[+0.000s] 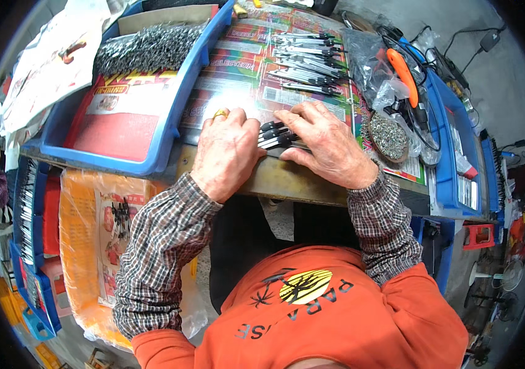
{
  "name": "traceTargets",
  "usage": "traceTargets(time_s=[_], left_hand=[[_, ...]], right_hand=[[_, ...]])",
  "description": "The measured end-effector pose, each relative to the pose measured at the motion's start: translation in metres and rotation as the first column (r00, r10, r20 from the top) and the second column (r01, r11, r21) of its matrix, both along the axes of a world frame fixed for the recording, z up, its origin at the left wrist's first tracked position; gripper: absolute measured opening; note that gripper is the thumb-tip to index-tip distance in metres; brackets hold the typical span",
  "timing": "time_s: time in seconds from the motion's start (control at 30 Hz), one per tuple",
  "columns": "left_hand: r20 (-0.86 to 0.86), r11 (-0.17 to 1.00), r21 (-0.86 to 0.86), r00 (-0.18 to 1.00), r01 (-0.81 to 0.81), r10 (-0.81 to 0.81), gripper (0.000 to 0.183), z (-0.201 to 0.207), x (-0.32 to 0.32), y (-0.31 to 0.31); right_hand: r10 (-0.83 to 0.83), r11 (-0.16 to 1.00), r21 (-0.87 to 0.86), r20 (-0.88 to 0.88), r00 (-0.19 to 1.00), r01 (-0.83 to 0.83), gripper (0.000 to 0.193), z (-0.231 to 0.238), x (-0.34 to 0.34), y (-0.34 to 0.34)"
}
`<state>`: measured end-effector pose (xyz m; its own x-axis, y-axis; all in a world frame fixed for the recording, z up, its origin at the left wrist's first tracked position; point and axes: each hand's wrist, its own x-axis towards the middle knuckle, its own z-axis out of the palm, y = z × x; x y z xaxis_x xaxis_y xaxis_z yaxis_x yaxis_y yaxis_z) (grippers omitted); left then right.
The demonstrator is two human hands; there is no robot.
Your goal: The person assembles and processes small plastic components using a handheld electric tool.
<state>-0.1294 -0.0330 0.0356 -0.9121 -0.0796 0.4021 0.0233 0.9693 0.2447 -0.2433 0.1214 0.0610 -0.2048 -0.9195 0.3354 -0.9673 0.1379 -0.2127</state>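
Slim, straight pens (279, 136) in a small bundle, smooth and hard-looking, with glossy black grips and pale, silvery lengths. Lying roughly left to right between the two hands, just above the near edge of the table (299, 178), with shafts nearly parallel. Left hand (228, 150) at the left end of the bundle, back upward, fingers curled, a gold-coloured ring (220, 114) on one of them; fingertips hidden, so cannot tell whether gripping or only pressing. Right hand (330, 142) at the right end, thumb on the near side and forefinger on the far side, grasping the bundle between them.

Beyond the hands, a loose spread of similar pens (308, 61), black and whitish, on a shiny, colourfully printed sheet (231, 77). To the left, a blue plastic tray (173, 114) with straight raised walls; inside, a dense, bristling heap of thin dark and silvery pieces (151, 49) at the far end, a flat red and white sheet (121, 120) at the near end. Over the tray's left wall, a crumpled white sheet (53, 61).

Right of the right hand, a rounded dish of tiny, glittering bits (388, 135), near crinkled clear plastic (364, 55) and a smooth, curved orange handle (402, 77). Farther right, another blue tray (453, 154). Low on the left, below table level, an orange slotted crate (78, 246) lined with filmy clear plastic. Around both forearms, wrinkled checked sleeves (164, 252).
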Motion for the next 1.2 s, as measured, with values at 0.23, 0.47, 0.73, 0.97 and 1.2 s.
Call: traceTargets(time_s=[0.23,0.47,0.73,0.97,1.2], left_hand=[[0.046,0.967,0.206,0.985,0.152,-0.164,0.025,-0.002,-0.008,-0.009],[-0.087,0.987,0.09,0.988,0.136,-0.128,0.019,-0.009,-0.006,0.003],[-0.313,0.998,0.014,0.948,0.063,-0.055,0.012,-0.019,0.018,0.01],[-0.251,0.981,0.185,0.962,-0.064,0.11,0.031,-0.032,0.129,-0.004],[0.14,0.656,0.398,0.749,-0.641,0.647,0.021,-0.111,0.266,-0.069]], right_hand=[[-0.02,1.0,-0.002,0.048,0.999,0.02,0.053,0.009,0.0,0.004],[-0.035,0.995,-0.089,-0.008,0.999,0.034,0.046,0.014,-0.005,0.004],[-0.048,0.99,-0.118,0.207,0.977,0.074,0.036,0.025,0.004,-0.003],[-0.101,0.994,-0.024,0.232,0.967,0.11,0.036,0.014,0.015,-0.007],[0.089,0.99,0.106,0.045,0.995,-0.094,0.04,0.0,0.042,-0.034]])
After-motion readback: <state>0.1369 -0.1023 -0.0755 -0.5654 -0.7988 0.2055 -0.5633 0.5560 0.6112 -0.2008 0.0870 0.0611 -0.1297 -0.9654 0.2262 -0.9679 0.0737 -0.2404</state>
